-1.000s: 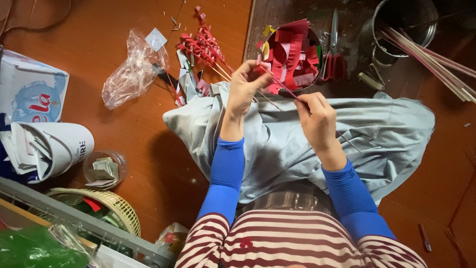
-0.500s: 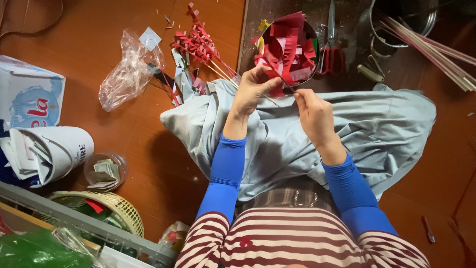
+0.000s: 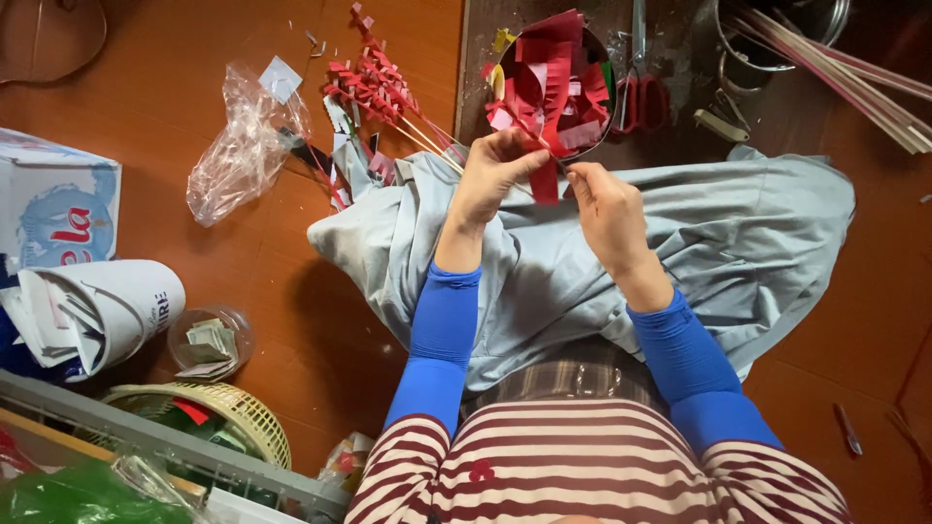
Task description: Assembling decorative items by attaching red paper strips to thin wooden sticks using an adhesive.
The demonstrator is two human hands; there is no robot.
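Note:
My left hand [image 3: 495, 175] and my right hand [image 3: 604, 204] meet above my lap and together pinch a small strip of red paper [image 3: 545, 180], which seems to sit on a thin stick. Both arms wear blue sleeves. Just beyond the hands stands a round bowl [image 3: 607, 124] heaped with cut red paper pieces. A bundle of finished sticks with red paper tips [image 3: 374, 85] lies on the floor to the left of it. My lap is covered by a grey cloth [image 3: 738, 233].
Red-handled scissors [image 3: 639, 92] lie beside the bowl. A metal pot with long thin sticks [image 3: 825, 53] stands top right. On the left are a crumpled clear plastic bag [image 3: 243, 146], a white box [image 3: 53, 209], rolled paper [image 3: 97, 311], a small clear cup [image 3: 209, 340] and a woven basket [image 3: 233, 417].
Both hands have stayed together on the red strip, working it with small finger moves. The view has shifted slightly; the bowl sits a little nearer the hands.

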